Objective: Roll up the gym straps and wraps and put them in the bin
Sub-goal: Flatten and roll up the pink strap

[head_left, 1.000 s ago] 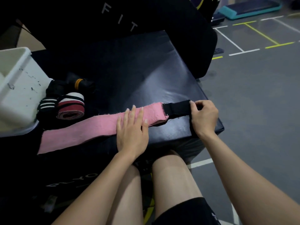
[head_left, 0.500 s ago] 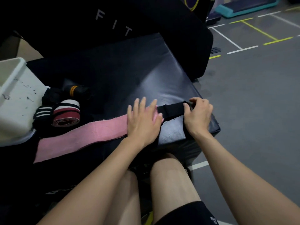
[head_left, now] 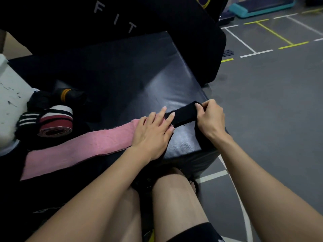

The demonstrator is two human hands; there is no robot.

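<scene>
A long pink wrap lies flat across the black padded box, running from lower left to its black fastener end at the right. My left hand presses flat on the wrap where pink meets black, fingers straight. My right hand pinches the far tip of the black end, fingers curled round it near the box's right edge. A rolled red, white and black wrap sits at the left beside the white bin.
A black bundle with an orange band and a black-and-white striped strap lie by the bin. A tall black pad lettered FIT stands behind the box. My bare knees are below the box edge. Grey floor with painted lines is at the right.
My left hand slid right along the pink wrap up to the black end. My right hand's fingers curled tighter on the black tip, lifting it slightly.
</scene>
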